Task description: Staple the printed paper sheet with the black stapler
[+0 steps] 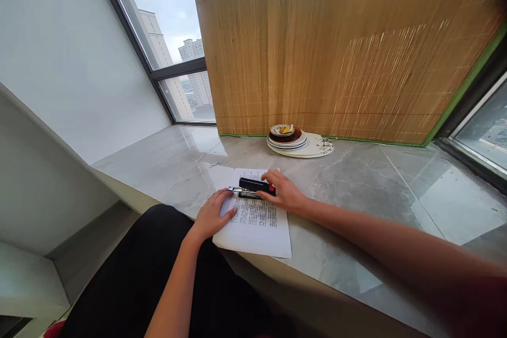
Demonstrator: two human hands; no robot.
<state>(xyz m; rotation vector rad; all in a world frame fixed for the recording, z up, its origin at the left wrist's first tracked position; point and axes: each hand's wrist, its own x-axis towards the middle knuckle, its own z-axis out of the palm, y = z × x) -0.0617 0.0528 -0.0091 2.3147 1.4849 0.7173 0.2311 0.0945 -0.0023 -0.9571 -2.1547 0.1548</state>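
A black stapler (256, 186) with a red mark lies across the printed sheets (257, 243). Its shiny metal staple tray sticks out at the left end. My right hand (285, 192) grips the stapler's right end, thumb on the near side and fingers on the far side. My left hand (212, 215) rests on the left edge of the paper, its thumb spread from the fingers. The left fingertips are beside the tray's tip; whether they touch it, I cannot tell. Printed text fills the top page, partly covered by the stapler.
A stack of plates (287, 141) stands on an oval plate (319, 145) behind the paper. Small pale bits (215, 163) lie on the grey stone ledge (348, 179). A bamboo blind (297, 53) hangs at the back. The ledge's front edge runs close to my legs.
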